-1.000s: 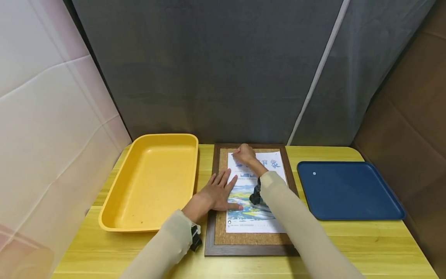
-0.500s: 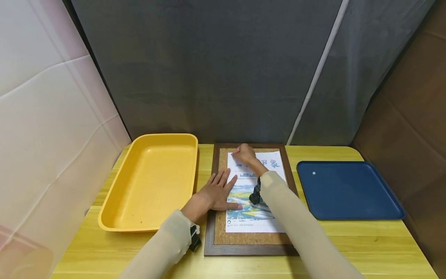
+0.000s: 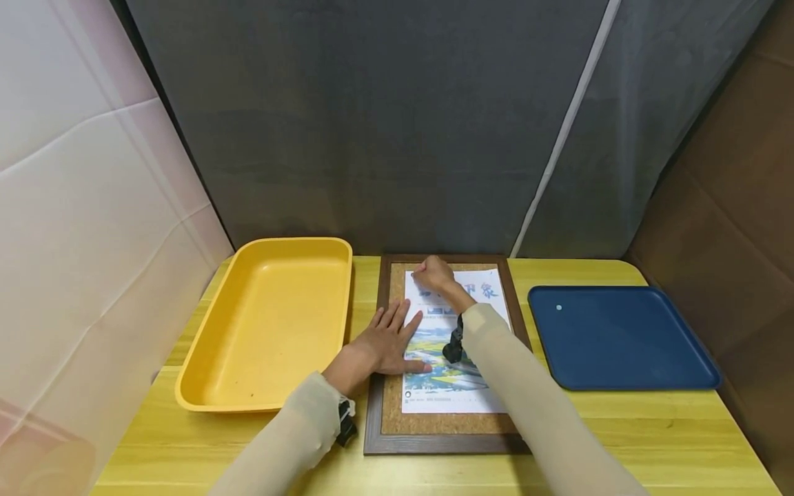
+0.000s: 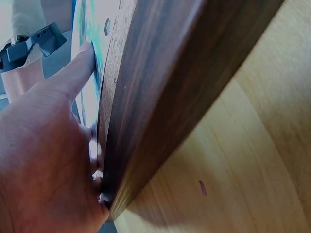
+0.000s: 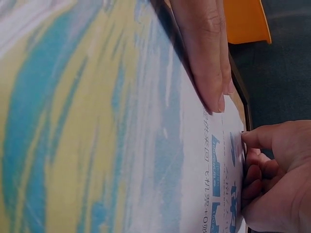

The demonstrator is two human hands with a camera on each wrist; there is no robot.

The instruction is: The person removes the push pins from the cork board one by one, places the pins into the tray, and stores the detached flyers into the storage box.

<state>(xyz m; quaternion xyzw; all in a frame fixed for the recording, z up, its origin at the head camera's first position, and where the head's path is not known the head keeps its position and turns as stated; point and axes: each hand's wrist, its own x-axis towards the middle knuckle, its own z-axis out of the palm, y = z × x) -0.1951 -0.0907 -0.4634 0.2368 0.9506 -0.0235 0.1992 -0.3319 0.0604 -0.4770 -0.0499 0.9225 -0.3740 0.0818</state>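
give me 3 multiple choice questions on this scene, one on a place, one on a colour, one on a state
1. Where does the printed sheet lie?
A. in the yellow tray
B. on the cork board
C. on the blue tray

2. What colour is the tray right of the cork board?
A. blue
B. red
C. white

3. How does the left hand lie?
A. clenched in a fist
B. lifted in the air
C. flat, fingers straight

B: the sheet lies inside the wooden frame. A: that tray is dark blue. C: its fingers press flat across the sheet's edge.

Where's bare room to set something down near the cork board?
The yellow tray on the left lies bare. The blue tray on the right holds one small white dot. The cork board is crowded: paper sheet, left hand, right hand.
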